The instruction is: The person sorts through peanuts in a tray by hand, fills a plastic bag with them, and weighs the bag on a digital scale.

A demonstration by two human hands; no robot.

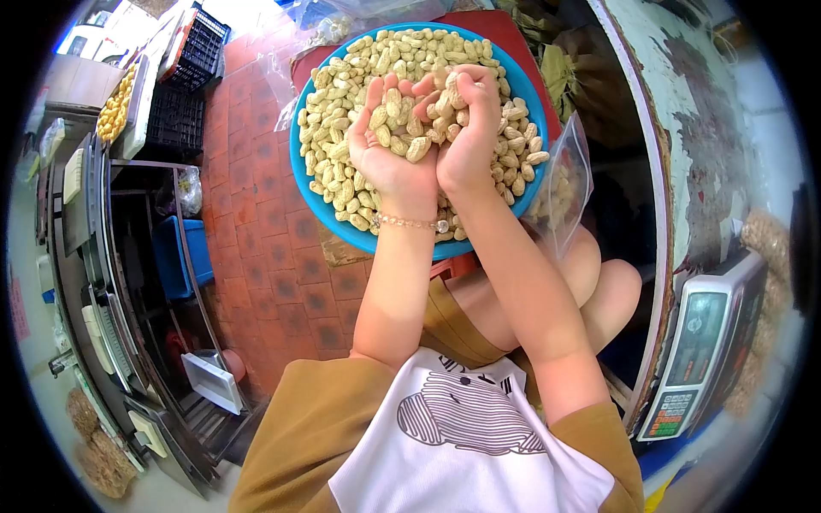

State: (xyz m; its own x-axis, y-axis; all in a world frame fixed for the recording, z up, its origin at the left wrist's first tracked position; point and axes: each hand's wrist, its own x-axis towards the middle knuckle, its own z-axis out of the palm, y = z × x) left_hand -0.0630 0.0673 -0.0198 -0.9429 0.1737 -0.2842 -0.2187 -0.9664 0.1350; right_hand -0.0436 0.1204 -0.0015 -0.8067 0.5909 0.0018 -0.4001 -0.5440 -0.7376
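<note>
A wide blue basin (301, 184) full of unshelled peanuts (342, 184) stands before me. Over its middle, my left hand (389, 162) and my right hand (475, 128) are cupped side by side, palms up, wrists touching. Several peanuts (417, 149) lie in the left palm, and more are heaped against the curled fingers of the right. A beaded bracelet circles my left wrist. Part of the pile beneath is hidden by my hands and forearms.
A clear plastic bag (564, 188) with peanuts leans at the basin's right. Farther right is a digital scale (697, 350). Black crates (175, 120), a metal rack and a blue bin (184, 256) stand left, beyond red floor tiles (265, 248).
</note>
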